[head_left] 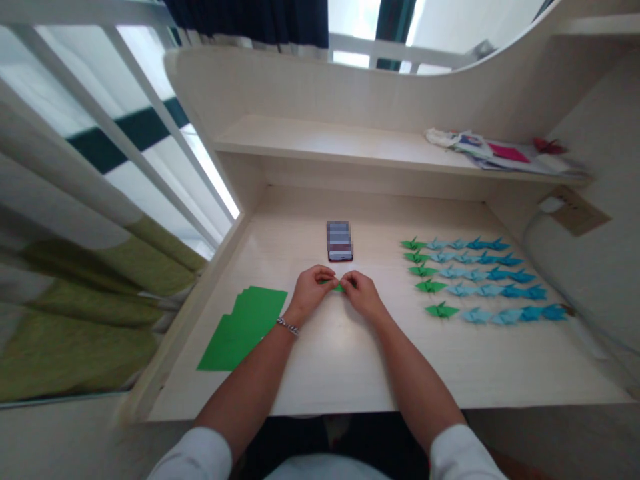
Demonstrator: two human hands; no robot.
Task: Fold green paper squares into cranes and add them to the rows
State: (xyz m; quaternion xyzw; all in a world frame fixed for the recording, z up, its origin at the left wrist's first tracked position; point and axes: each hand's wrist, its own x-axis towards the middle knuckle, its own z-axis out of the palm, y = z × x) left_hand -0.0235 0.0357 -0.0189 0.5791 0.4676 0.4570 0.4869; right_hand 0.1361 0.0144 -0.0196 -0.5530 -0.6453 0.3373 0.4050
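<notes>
Between my two hands is a small folded piece of green paper (339,287), mostly hidden by fingers. My left hand (315,287) pinches its left side, with a chain bracelet on that wrist. On the other side my right hand (359,288) closes thumb and fingers on the paper's right end. A phone (339,241) with a blurred screen lies just beyond the hands. Left of my left forearm, green paper sheets (245,327) overlap in a loose stack. Rows of folded paper cranes stand to the right: green cranes (421,271) at the left ends, then light blue and darker blue cranes (520,292).
The pale desk (345,360) has a raised shelf (320,137) at the back, holding papers and a pink item (507,153) at its right. A plugged cable (530,230) runs down the right side. White slats (135,133) and a curtain (90,293) border the left.
</notes>
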